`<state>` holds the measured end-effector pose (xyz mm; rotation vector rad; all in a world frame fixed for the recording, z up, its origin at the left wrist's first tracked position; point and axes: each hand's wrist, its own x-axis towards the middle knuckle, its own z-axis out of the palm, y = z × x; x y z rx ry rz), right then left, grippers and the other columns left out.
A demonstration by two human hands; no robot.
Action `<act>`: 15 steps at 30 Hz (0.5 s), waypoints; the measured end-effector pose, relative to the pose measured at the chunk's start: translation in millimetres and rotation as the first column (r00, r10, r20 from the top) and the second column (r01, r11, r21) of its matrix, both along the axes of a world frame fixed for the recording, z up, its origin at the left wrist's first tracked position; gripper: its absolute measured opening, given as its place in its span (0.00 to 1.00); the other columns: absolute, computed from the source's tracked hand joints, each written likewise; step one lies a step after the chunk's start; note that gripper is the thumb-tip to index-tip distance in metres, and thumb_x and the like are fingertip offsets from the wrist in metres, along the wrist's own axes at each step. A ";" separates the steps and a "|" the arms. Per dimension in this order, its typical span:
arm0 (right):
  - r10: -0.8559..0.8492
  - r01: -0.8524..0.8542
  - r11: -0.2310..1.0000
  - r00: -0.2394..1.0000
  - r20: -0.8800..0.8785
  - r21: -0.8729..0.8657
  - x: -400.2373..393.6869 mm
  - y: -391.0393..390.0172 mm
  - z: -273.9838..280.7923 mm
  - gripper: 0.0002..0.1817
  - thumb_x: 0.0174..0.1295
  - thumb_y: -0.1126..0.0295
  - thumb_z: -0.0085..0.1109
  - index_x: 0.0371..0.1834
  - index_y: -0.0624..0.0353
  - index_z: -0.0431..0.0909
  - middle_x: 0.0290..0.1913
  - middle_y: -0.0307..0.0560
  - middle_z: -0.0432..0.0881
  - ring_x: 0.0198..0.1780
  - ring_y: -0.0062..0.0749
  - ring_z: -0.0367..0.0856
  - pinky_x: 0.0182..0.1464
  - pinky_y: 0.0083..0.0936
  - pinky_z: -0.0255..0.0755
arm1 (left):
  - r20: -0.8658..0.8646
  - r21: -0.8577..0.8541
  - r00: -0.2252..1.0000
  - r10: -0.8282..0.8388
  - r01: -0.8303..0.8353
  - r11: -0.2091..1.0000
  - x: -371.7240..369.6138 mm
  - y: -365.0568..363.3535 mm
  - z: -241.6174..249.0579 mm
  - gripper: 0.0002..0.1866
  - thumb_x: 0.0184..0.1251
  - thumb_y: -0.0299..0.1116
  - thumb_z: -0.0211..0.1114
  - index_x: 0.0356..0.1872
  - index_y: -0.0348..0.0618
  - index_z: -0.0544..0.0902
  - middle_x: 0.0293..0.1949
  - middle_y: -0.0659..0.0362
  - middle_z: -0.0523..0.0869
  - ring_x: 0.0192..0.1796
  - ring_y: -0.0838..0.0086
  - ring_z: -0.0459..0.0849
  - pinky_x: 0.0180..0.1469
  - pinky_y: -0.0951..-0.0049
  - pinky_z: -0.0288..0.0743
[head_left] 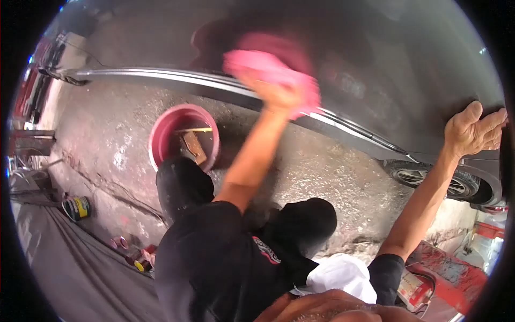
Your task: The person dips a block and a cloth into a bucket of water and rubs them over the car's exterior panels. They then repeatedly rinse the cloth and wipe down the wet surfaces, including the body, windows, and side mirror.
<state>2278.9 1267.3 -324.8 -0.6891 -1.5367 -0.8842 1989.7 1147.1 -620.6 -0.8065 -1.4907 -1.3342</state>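
A bright pink cloth [268, 67] is bunched under my left hand [281, 95], which is closed on it. The cloth lies against the dark grey car panel [161, 37], just above and partly over the chrome trim strip [161, 73], and it is smeared by motion. Its pink reflection shows in the panel. My left fingers are partly hidden by the cloth and blur. At the far right, my right hand [475, 129] rests on the car body with its thumb raised and fingers stretched out, holding nothing.
A pink bucket [156, 137] stands on the rough floor by my knee, with a brown block [194, 147] and a yellow stick [194, 130] inside. A car wheel [429, 180] is at right. Grey sheeting [70, 257], a dark tub [76, 208] and tape rolls [142, 263] lie left.
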 end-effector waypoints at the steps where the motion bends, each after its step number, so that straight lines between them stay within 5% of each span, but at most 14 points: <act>1: -0.010 0.010 1.000 1.000 -0.016 0.005 5.5 1.5 -2.0 0.44 0.69 0.34 0.37 0.71 0.66 0.64 0.68 0.66 0.70 0.71 0.55 0.63 0.72 0.48 0.47 | 0.082 0.053 0.992 0.094 -0.099 0.994 -57.3 -20.5 15.1 0.44 0.69 0.58 0.55 0.72 0.33 0.51 0.72 0.38 0.56 0.75 0.47 0.53 0.73 0.40 0.41; 7: 0.078 -0.088 0.992 0.992 0.100 0.094 -14.8 -13.3 11.2 0.39 0.72 0.44 0.41 0.73 0.67 0.62 0.71 0.64 0.66 0.73 0.56 0.60 0.72 0.48 0.49 | 0.667 0.008 0.692 0.277 -0.378 0.926 -365.7 -164.3 127.8 0.25 0.79 0.42 0.39 0.49 0.26 0.77 0.49 0.30 0.82 0.57 0.44 0.81 0.58 0.53 0.73; 8: 0.047 -0.054 0.996 0.995 0.087 0.075 -12.0 -11.7 8.5 0.37 0.73 0.45 0.41 0.73 0.67 0.62 0.72 0.64 0.65 0.74 0.57 0.59 0.72 0.49 0.49 | 0.675 0.006 0.666 0.318 -0.435 0.900 -363.1 -172.3 157.9 0.24 0.78 0.42 0.41 0.46 0.27 0.79 0.47 0.33 0.84 0.51 0.41 0.83 0.51 0.51 0.77; 10: 0.025 -0.033 0.995 0.997 0.076 0.097 -8.0 -7.6 5.9 0.37 0.73 0.46 0.40 0.73 0.67 0.62 0.73 0.64 0.64 0.74 0.57 0.58 0.73 0.49 0.49 | 0.644 0.006 0.688 0.335 -0.443 0.897 -425.0 -183.9 179.8 0.24 0.76 0.41 0.43 0.46 0.28 0.79 0.49 0.34 0.83 0.53 0.42 0.82 0.54 0.51 0.75; 13: -0.008 0.000 0.994 0.997 0.072 0.108 -3.1 -4.0 2.8 0.36 0.75 0.46 0.37 0.74 0.64 0.61 0.74 0.63 0.62 0.76 0.56 0.55 0.74 0.51 0.45 | 0.325 -0.002 0.908 0.266 -0.280 0.960 -337.0 -151.0 256.8 0.22 0.70 0.40 0.48 0.48 0.29 0.80 0.53 0.38 0.81 0.59 0.45 0.77 0.61 0.48 0.68; 15: 0.012 -0.022 0.992 0.996 0.083 0.121 -2.4 -0.8 4.1 0.35 0.76 0.46 0.35 0.75 0.62 0.61 0.75 0.62 0.61 0.78 0.55 0.52 0.76 0.52 0.41 | 0.079 -0.048 0.996 -0.050 0.054 0.997 -190.2 -103.6 292.8 0.22 0.66 0.40 0.52 0.50 0.30 0.81 0.56 0.41 0.80 0.64 0.47 0.74 0.65 0.47 0.64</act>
